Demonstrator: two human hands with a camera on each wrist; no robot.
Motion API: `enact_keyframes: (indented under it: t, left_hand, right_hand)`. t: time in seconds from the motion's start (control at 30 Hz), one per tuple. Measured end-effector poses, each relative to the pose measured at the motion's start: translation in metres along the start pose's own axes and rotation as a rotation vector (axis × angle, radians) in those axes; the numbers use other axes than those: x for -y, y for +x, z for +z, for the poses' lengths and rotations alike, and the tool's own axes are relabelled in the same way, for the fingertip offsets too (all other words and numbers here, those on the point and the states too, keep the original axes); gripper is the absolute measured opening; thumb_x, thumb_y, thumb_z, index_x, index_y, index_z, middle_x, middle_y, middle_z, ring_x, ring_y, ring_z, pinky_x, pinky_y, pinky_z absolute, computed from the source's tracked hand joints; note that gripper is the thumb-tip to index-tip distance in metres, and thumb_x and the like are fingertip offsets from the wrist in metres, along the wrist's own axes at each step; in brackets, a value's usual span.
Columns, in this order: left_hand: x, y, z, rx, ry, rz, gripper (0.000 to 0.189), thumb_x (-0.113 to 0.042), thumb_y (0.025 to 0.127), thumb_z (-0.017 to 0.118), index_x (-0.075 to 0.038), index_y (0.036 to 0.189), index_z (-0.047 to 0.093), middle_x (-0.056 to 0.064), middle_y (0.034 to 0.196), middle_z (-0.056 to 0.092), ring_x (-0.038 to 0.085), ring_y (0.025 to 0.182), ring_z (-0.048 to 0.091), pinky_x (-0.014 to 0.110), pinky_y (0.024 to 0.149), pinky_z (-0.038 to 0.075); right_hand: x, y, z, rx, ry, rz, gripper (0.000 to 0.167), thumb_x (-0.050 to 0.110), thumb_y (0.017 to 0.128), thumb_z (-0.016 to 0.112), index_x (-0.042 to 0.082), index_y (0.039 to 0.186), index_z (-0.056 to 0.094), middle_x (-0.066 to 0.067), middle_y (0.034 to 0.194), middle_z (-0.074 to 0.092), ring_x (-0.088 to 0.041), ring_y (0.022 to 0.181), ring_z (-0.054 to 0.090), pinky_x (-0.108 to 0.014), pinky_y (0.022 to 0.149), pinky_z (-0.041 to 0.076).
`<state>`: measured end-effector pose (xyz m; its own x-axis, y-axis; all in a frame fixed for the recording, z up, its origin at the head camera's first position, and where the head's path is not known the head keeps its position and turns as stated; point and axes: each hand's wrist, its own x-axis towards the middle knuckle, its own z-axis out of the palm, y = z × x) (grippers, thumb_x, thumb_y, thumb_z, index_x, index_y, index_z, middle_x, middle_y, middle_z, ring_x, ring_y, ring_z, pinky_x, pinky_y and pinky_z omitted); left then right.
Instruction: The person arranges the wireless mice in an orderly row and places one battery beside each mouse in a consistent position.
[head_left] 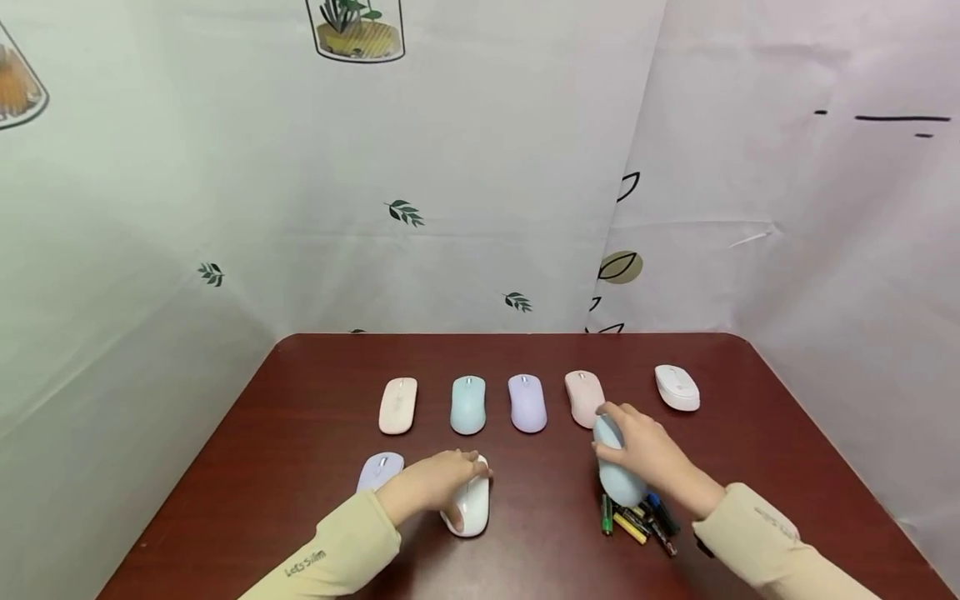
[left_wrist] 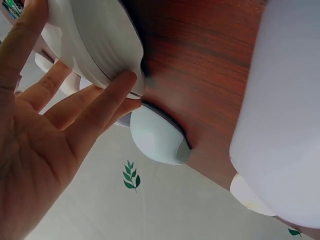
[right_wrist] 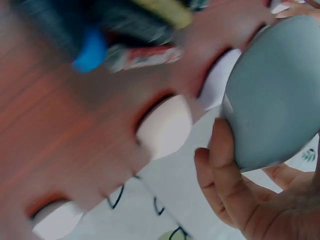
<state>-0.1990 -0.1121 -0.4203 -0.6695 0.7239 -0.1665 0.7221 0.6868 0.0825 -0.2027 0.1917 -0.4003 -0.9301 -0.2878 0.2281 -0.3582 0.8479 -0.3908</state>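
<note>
My left hand (head_left: 442, 483) grips a white computer mouse (head_left: 474, 502) near the front middle of the table, its fingers along the mouse's sides in the left wrist view. A lavender mouse (head_left: 380, 469) lies left of this hand, partly hidden by the forearm. My right hand (head_left: 645, 450) holds a light blue mouse (head_left: 618, 475) between thumb and fingers. In the right wrist view that blue mouse (right_wrist: 280, 95) is clear of the table. Below it in the head view lies a pile of small batteries (head_left: 639, 525), partly covered by the mouse.
A back row on the dark red table (head_left: 322, 358) holds a cream mouse (head_left: 397, 406), a mint-blue mouse (head_left: 468, 406), a lavender mouse (head_left: 527, 404), a pink mouse (head_left: 583, 397) and a white mouse (head_left: 677, 387). A patterned white curtain (head_left: 480, 167) hangs behind.
</note>
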Motion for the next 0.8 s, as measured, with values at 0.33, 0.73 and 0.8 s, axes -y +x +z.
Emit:
enact_keyframes:
  t: [0.33, 0.73, 0.8]
  left_hand:
    - [0.001, -0.001, -0.001, -0.012, 0.025, 0.023, 0.066, -0.032, 0.054, 0.087, -0.013, 0.110, 0.060, 0.011, 0.119, 0.062, 0.025, 0.111, 0.061, 0.037, 0.100, 0.044]
    - [-0.002, -0.006, -0.001, 0.017, -0.085, -0.051, 0.064, -0.026, 0.057, 0.087, -0.014, 0.114, 0.060, 0.016, 0.130, 0.056, 0.042, 0.114, 0.057, 0.041, 0.096, 0.047]
    - [-0.003, -0.006, -0.001, 0.020, -0.097, -0.062, 0.064, -0.025, 0.057, 0.087, -0.014, 0.114, 0.060, 0.016, 0.131, 0.055, 0.043, 0.115, 0.056, 0.040, 0.096, 0.047]
  right_hand:
    - [0.034, 0.010, 0.028, 0.078, 0.040, -0.023, 0.033, 0.020, 0.075, 0.073, 0.009, 0.102, 0.058, -0.006, 0.089, 0.061, -0.018, 0.074, 0.058, -0.035, 0.063, 0.048]
    - [0.063, 0.014, 0.065, 0.083, 0.015, -0.114, 0.034, 0.019, 0.070, 0.069, 0.003, 0.098, 0.057, -0.008, 0.084, 0.057, -0.019, 0.068, 0.053, -0.037, 0.064, 0.043]
    - [0.066, 0.014, 0.069, 0.118, 0.011, -0.112, 0.038, 0.019, 0.071, 0.068, 0.000, 0.102, 0.057, -0.011, 0.089, 0.057, -0.022, 0.071, 0.053, -0.042, 0.070, 0.043]
